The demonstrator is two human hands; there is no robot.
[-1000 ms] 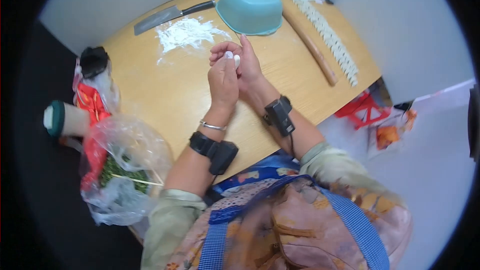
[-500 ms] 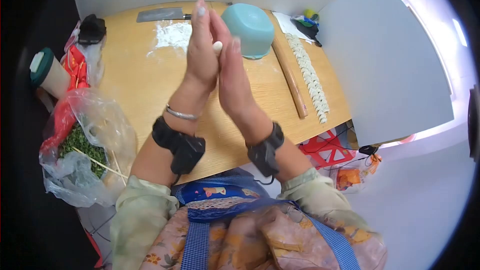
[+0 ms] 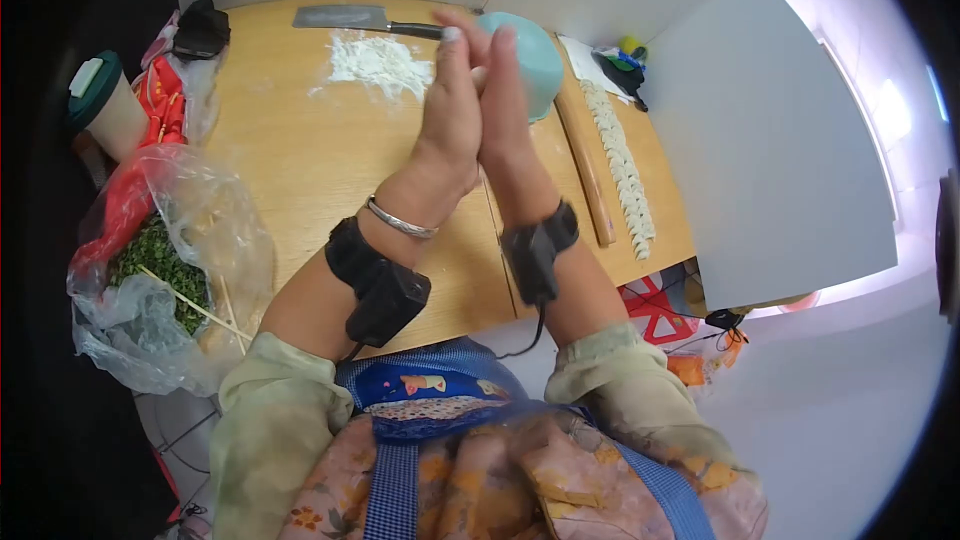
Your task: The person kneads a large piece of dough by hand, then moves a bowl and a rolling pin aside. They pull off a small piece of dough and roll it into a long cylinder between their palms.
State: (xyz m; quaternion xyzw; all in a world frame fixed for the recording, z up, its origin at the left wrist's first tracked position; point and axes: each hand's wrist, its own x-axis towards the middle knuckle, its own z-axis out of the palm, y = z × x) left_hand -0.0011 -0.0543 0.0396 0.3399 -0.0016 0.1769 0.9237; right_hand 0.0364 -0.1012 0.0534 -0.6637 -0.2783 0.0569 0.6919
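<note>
My left hand (image 3: pixel 451 115) and my right hand (image 3: pixel 506 105) are raised over the table, palms pressed together with fingers stretched out. Between them a bit of a small white piece of dough (image 3: pixel 479 76) shows; most of it is hidden by the hands. The fingertips are slightly blurred. Just behind the hands stands an upturned light-blue plastic bowl (image 3: pixel 540 55), partly covered by my right hand. White flour (image 3: pixel 375 62) is spread on the table left of my hands. The black handle of a cleaver (image 3: pixel 340 17) ends near my left fingertips.
A wooden rolling pin (image 3: pixel 583 170) lies right of the bowl, beside a long row of shaped dough pieces (image 3: pixel 622 165). At left sit a plastic bag of chopped greens (image 3: pixel 165 265) with chopsticks (image 3: pixel 195 305) and a lidded cup (image 3: pixel 112 115). Panels border the table's back and right.
Both hands, still pressed together around the dough, have shifted right in the view and slid against each other. Less of the dough shows now. The camera view has turned slightly.
</note>
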